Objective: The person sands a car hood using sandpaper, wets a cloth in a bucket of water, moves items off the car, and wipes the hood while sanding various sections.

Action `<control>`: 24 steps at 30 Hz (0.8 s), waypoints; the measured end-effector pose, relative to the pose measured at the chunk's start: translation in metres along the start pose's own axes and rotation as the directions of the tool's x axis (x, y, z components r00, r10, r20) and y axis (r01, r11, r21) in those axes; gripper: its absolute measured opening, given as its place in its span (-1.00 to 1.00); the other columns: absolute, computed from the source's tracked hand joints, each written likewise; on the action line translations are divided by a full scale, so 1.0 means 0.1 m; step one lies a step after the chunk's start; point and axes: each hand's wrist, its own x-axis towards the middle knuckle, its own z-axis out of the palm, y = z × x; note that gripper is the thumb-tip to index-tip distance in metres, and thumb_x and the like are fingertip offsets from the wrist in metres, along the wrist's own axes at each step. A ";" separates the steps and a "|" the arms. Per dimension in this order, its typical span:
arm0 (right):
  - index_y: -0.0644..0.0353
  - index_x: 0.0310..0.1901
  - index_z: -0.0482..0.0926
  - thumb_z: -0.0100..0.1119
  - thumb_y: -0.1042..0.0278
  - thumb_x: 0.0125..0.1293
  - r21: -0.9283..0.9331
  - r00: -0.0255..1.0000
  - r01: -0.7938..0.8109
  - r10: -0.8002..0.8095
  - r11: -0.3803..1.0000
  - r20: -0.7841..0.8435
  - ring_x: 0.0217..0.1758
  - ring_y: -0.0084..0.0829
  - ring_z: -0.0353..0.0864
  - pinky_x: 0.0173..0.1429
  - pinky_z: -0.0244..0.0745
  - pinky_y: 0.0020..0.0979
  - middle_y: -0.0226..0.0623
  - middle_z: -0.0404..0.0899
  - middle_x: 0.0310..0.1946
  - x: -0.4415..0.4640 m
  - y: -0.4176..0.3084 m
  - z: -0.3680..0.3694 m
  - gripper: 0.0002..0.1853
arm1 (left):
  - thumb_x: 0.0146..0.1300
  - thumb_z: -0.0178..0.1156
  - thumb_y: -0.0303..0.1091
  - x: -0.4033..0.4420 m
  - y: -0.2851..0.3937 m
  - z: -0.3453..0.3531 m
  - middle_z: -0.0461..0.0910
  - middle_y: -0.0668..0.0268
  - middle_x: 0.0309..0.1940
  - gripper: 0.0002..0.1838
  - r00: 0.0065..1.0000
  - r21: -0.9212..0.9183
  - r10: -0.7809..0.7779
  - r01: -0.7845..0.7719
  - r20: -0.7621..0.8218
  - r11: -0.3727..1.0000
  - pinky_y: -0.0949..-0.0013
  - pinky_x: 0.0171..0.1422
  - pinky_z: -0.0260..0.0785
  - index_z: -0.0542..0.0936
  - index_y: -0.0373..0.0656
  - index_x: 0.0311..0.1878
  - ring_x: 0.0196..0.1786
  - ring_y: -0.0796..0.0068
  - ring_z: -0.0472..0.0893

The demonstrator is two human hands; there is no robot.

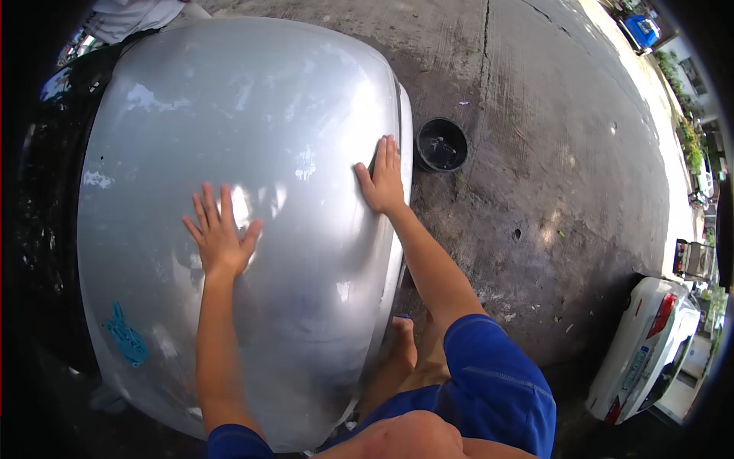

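A silver car panel, smooth and curved like a hood (229,122), fills the left and middle of the view. My left hand (220,237) lies over its middle with the fingers spread, holding nothing. Near the panel's right edge is my right hand (384,180), flat with its fingers stretched out and its thumb apart; nothing is in it. A crumpled blue cloth (125,336) rests on the panel at the lower left, below and to the left of my left hand.
A black bucket (441,144) stands on the concrete ground (550,168), just right of the panel's edge. At the lower right is a white car (642,348). Part of a person in light clothing (134,17) shows at the upper left. A blue vehicle (642,30) is far off.
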 end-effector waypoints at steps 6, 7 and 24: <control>0.49 0.67 0.00 -0.04 -0.43 0.56 0.045 0.761 0.466 -0.426 0.884 0.490 0.84 0.16 -0.23 0.82 -0.18 0.08 0.30 -0.12 0.73 -0.56 -0.39 -0.23 0.09 | 0.36 0.20 0.44 0.65 0.17 -0.15 -0.10 0.14 0.81 0.01 0.944 -0.150 0.261 -0.233 0.201 0.961 -0.51 0.74 -0.36 0.17 0.24 0.76 0.82 -0.07 -0.12; 0.50 0.67 -0.01 -0.03 -0.44 0.54 0.092 0.730 0.512 -0.489 0.854 0.478 0.84 0.15 -0.23 0.82 -0.19 0.08 0.31 -0.14 0.74 -0.47 -0.28 -0.26 0.10 | 0.36 0.21 0.44 0.85 -0.04 -0.11 -0.11 0.15 0.81 0.01 0.981 -0.087 0.111 -0.098 0.157 0.991 -0.53 0.73 -0.35 0.16 0.26 0.76 0.82 -0.04 -0.13; 0.53 0.66 0.01 -0.10 -0.45 0.56 -0.006 0.662 0.690 -0.628 0.724 0.408 0.84 0.07 -0.19 0.85 -0.23 -0.05 0.24 -0.06 0.73 3.28 -1.26 0.75 0.10 | 0.34 0.19 0.50 1.88 -0.75 -0.18 -0.23 0.29 0.84 0.09 0.874 0.050 -0.450 0.449 0.182 0.892 -0.60 0.71 -0.47 0.00 0.32 0.80 0.84 0.05 -0.24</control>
